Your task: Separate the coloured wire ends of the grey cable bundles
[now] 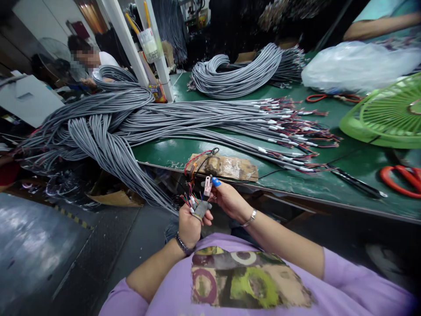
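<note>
My left hand [190, 226] is closed around a grey part [201, 209], likely a connector, with several thin coloured wires [188, 202] and white-sleeved ends sticking out above the fingers. My right hand [232, 201], a blue cover [215, 181] on its thumb, pinches at a small pale pink slotted piece [208, 186] just above the grey part. The two hands almost touch in front of the bench edge. Right behind them a worn wooden block [238, 169] lies on the bench, with red and black leads at its left end.
Long grey cables [190, 116] spread over the green bench [279, 188] and hang off its left side. A coiled bundle [243, 74] lies behind. To the right are a green fan [388, 114], red-handled scissors [403, 179] and a plastic bag [358, 66]. Two other people sit beyond.
</note>
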The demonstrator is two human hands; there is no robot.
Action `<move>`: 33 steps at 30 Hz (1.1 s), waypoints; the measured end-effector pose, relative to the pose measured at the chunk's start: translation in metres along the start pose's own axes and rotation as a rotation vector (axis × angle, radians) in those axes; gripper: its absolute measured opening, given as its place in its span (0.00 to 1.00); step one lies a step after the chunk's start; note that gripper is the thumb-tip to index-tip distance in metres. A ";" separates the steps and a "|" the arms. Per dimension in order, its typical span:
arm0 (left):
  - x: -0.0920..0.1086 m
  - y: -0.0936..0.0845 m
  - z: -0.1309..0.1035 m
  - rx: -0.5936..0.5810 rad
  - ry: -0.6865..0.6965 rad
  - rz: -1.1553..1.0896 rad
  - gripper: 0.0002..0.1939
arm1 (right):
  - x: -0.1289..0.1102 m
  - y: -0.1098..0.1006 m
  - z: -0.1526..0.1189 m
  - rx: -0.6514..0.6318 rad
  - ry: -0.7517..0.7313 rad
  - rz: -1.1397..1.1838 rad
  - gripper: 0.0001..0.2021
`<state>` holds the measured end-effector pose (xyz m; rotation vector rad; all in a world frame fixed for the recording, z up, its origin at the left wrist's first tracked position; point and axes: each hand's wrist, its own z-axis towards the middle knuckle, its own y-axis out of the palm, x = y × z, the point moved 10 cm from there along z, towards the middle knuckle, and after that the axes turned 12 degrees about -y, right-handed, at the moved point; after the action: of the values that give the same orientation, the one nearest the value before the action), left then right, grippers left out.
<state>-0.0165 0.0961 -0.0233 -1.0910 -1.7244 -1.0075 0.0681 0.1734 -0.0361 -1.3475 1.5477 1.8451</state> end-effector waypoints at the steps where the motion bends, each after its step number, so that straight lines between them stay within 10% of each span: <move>1: 0.000 0.001 0.000 -0.003 -0.003 -0.002 0.17 | 0.002 0.001 0.000 -0.011 0.019 0.023 0.21; 8: -0.001 0.004 0.003 0.009 -0.009 0.021 0.17 | -0.017 -0.016 0.004 0.073 -0.203 -0.216 0.22; 17: -0.005 0.006 0.004 0.012 0.014 0.057 0.17 | 0.017 -0.002 0.009 0.043 0.058 0.247 0.19; 26: -0.008 0.007 0.004 0.011 -0.014 0.080 0.18 | 0.017 0.004 0.004 0.044 0.069 0.246 0.22; 33: -0.006 0.001 -0.006 0.002 -0.035 0.161 0.20 | 0.013 0.011 -0.020 -0.199 0.206 0.122 0.23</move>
<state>-0.0122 0.0896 -0.0266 -1.2319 -1.6351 -0.8913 0.0623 0.1482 -0.0397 -1.6097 1.6124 2.0340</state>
